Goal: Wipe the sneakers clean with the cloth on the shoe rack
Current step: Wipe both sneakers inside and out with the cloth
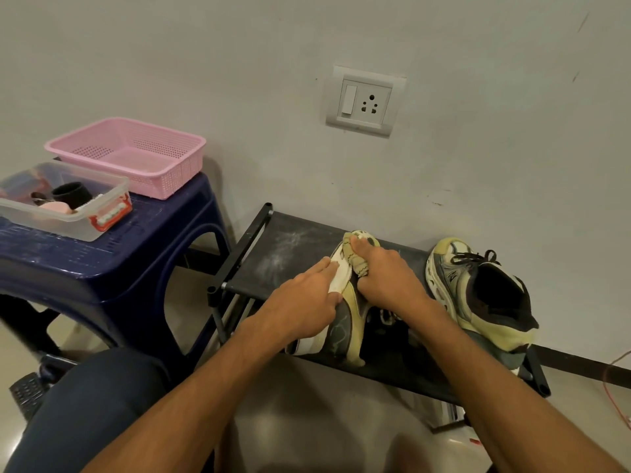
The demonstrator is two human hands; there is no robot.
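Two yellow, grey and white sneakers stand on the black shoe rack (290, 247) against the wall. My left hand (304, 302) presses on the white sole side of the left sneaker (345, 329), holding it tilted on the rack top. My right hand (386, 278) is closed on a crumpled yellowish cloth (356, 257) pushed against that sneaker's toe. The right sneaker (478, 288) stands apart on the rack's right end, upright, laces tied, untouched. Both hands hide most of the left sneaker's front.
A dark blue plastic stool (112, 261) stands left of the rack, bearing a pink mesh basket (136, 155) and a clear box (65, 203) with small items. A wall socket (365, 100) is above. My knee (88, 404) is at lower left. An orange cable (614, 387) lies at right.
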